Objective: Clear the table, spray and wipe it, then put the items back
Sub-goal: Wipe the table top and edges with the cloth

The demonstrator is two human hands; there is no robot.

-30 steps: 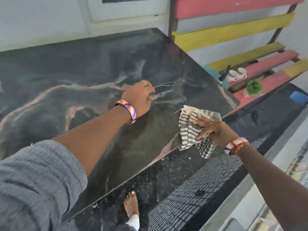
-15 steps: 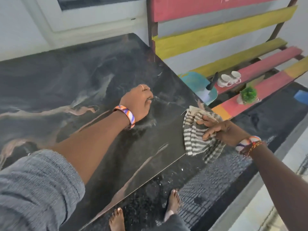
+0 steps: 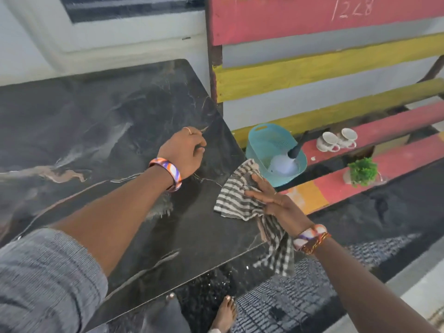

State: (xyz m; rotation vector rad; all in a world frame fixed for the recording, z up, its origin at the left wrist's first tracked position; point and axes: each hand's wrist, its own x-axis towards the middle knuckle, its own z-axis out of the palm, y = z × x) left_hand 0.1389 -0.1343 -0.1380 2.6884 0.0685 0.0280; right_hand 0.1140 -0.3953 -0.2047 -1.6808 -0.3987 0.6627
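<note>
Currently, the right hand (image 3: pixel 276 203) presses a soft striped cloth (image 3: pixel 236 200) with flat, extended fingers against the glossy black marble-patterned bench (image 3: pixel 96 131) near its right edge, farther in than 0.5 s ago. The left hand (image 3: pixel 183 152) rests on the slab, fingers curled together.

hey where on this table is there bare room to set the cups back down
Most of the dark marble table is bare: the whole stretch from the wall to the left hand, and the near strip between the left forearm and the front edge. Only the right corner is crowded, where the right hand presses the striped cloth.
</note>
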